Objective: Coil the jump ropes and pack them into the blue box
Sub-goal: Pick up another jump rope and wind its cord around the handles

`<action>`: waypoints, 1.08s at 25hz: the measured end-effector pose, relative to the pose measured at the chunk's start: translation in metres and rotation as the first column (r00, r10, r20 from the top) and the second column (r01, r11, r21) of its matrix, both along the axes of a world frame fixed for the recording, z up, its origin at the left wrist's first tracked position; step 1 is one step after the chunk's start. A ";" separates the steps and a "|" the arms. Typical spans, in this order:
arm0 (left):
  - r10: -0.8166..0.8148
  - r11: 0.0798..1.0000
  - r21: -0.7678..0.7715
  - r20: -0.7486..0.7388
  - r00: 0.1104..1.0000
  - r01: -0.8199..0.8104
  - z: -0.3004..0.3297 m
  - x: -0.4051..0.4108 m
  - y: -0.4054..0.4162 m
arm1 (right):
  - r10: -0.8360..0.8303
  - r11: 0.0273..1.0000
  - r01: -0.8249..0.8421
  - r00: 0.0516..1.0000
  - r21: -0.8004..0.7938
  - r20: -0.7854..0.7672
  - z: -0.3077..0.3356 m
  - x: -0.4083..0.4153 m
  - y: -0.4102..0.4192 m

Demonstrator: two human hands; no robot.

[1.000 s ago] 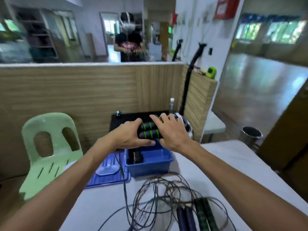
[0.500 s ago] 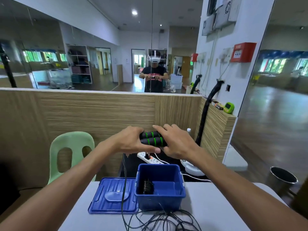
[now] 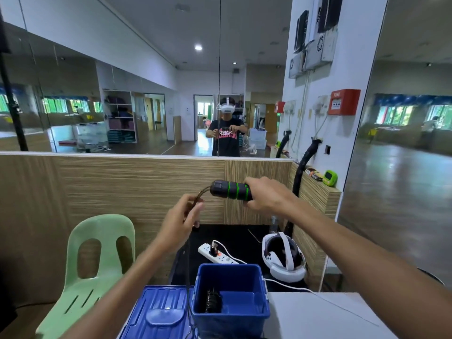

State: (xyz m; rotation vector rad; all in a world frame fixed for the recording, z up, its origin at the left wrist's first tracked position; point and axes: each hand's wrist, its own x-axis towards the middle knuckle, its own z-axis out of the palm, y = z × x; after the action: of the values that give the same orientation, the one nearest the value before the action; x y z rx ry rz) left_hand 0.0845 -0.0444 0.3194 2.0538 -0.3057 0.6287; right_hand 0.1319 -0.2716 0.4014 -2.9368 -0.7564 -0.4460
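Overhead, head view: right hand (image 3: 266, 195) grips black handles with green bands (image 3: 231, 190) above the blue box (image 3: 231, 297); left hand (image 3: 182, 217) fingers pinch the thin dark cord (image 3: 187, 265) hanging beside the box. Inside, one dark coiled item (image 3: 212, 300) already lies; lid (image 3: 159, 311) off alongside on the surface. Coiling of this rope appears barely begun.

Two bare forearms extend from the lower frame edges, ending in the left hand (image 3: 182, 217) and right hand (image 3: 265, 195). No sleeves, gloves, rings or wristbands cover either arm within view.
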 end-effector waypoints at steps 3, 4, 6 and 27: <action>-0.054 0.889 -0.457 -0.023 0.998 0.038 -0.025 0.002 -0.028 | 0.001 1.000 -0.001 1.000 0.018 0.020 0.017 0.015 -0.001; -0.088 0.813 -0.581 -0.066 0.994 0.034 -0.028 0.004 -0.036 | 0.002 1.000 -0.002 0.999 0.016 0.035 0.020 0.019 0.000; -0.166 0.665 -0.747 -0.178 0.970 -0.023 -0.027 0.008 -0.048 | -0.003 0.999 0.001 0.999 0.035 0.051 0.024 0.023 -0.001; -0.362 0.685 -0.711 -0.139 0.922 0.161 -0.013 -0.002 -0.164 | -0.029 0.984 0.037 0.998 0.173 -0.047 0.016 0.002 0.005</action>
State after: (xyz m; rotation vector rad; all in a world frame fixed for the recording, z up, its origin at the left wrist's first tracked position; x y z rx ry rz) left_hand 0.0821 -0.2080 0.3065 1.3011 -0.1632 0.2117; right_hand 0.1341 -0.2665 0.4177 -2.7903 -0.6306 -0.4243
